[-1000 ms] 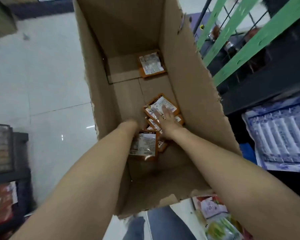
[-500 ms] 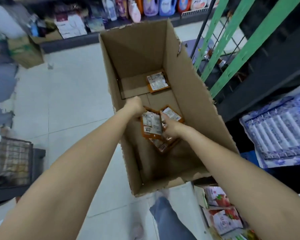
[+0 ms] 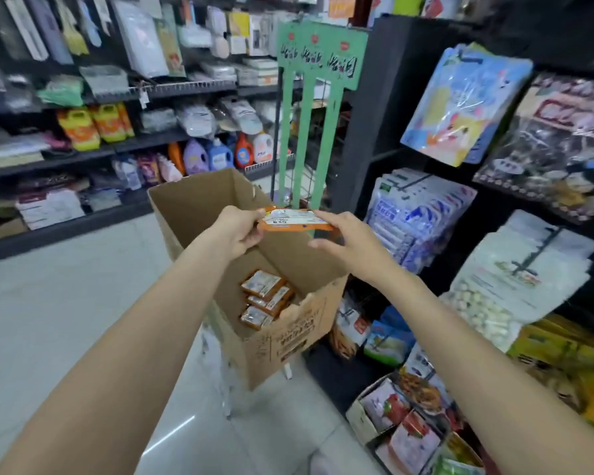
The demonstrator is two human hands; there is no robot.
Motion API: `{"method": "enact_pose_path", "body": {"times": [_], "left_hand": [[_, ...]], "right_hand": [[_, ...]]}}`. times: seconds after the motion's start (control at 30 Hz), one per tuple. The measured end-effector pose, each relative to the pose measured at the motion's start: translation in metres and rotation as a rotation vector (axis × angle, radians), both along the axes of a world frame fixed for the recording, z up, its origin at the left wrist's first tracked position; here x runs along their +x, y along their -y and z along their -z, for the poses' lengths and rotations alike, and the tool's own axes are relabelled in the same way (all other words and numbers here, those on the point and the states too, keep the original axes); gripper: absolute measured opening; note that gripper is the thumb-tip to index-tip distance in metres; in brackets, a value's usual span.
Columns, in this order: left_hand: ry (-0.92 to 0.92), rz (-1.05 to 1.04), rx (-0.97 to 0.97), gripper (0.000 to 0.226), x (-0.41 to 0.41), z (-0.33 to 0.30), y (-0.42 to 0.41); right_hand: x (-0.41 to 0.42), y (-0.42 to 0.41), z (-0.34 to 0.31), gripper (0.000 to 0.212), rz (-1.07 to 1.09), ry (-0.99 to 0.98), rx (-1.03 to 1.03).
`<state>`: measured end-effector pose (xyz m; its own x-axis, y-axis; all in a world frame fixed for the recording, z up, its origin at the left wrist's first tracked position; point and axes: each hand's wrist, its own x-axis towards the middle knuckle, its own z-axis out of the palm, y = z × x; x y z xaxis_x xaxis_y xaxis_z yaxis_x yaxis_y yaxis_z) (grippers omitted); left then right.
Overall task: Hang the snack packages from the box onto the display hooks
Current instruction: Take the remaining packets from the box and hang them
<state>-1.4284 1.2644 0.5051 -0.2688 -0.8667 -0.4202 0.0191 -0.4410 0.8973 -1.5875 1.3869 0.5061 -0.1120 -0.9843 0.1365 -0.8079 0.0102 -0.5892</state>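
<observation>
Shop aisle, pale glossy tiled floor with a light streak. Dark shelves along the back wall hold detergent bottles and packets. Black rack on the right, hung with bagged goods.

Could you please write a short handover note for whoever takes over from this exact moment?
Left hand: grips the left end of an orange snack package, held flat above the box.
Right hand: fingers touch the package's right end; whether it really grips is hard to tell.
Cardboard box: open on the floor, with at least three more packages inside.
Green display stand: just behind the box; its hooks cannot be made out.
Done: one package lifted out.
Left: hang this one, then the rest from the box.
</observation>
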Motion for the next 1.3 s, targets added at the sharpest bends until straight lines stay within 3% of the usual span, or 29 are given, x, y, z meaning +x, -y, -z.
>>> {"method": "enact_pose_path", "body": {"times": [0.07, 0.17, 0.23, 0.33, 0.4, 0.47, 0.57, 0.63, 0.7, 0.83, 0.93, 1.3], "left_hand": [[-0.068, 0.114, 0.024, 0.004, -0.022, -0.022, -0.025], [-0.08, 0.307, 0.026, 0.01, -0.059, -0.053, -0.07], [0.033, 0.461, -0.056, 0.012, -0.088, -0.067, -0.101], [0.299, 0.606, -0.382, 0.014, -0.135, -0.088, -0.15], [0.203, 0.624, -0.54, 0.038, -0.167, -0.105, -0.183], [-0.007, 0.643, -0.599, 0.046, -0.197, -0.125, -0.222], [-0.12, 0.755, -0.829, 0.023, -0.237, -0.144, -0.278], [-0.125, 0.739, -1.026, 0.019, -0.265, -0.147, -0.31], [-0.169, 0.746, -1.058, 0.005, -0.293, -0.15, -0.339], [-0.235, 0.822, -1.077, 0.02, -0.341, -0.159, -0.395], [-0.261, 0.793, -0.983, 0.015, -0.372, -0.164, -0.422], [-0.183, 0.655, -0.967, 0.003, -0.408, -0.151, -0.439]], "right_hand": [[-0.016, -0.037, -0.025, 0.06, 0.053, -0.148, 0.037], [-0.049, -0.092, -0.05, 0.03, 0.262, -0.197, -0.071], [-0.067, -0.13, -0.063, 0.028, 0.425, -0.202, -0.146], [-0.092, -0.184, -0.084, 0.03, 0.584, -0.186, -0.235], [-0.111, -0.222, -0.098, 0.044, 0.696, -0.168, -0.268], [-0.129, -0.258, -0.109, 0.047, 0.81, -0.206, -0.283], [-0.153, -0.311, -0.126, 0.041, 0.977, -0.293, -0.32], [-0.173, -0.342, -0.135, 0.047, 1.006, -0.218, -0.385], [-0.194, -0.37, -0.144, 0.049, 1.021, -0.065, -0.49], [-0.232, -0.418, -0.152, 0.037, 1.043, 0.137, -0.645], [-0.26, -0.439, -0.152, 0.021, 1.052, 0.129, -0.695], [-0.301, -0.451, -0.145, 0.018, 1.034, -0.063, -0.581]]}}
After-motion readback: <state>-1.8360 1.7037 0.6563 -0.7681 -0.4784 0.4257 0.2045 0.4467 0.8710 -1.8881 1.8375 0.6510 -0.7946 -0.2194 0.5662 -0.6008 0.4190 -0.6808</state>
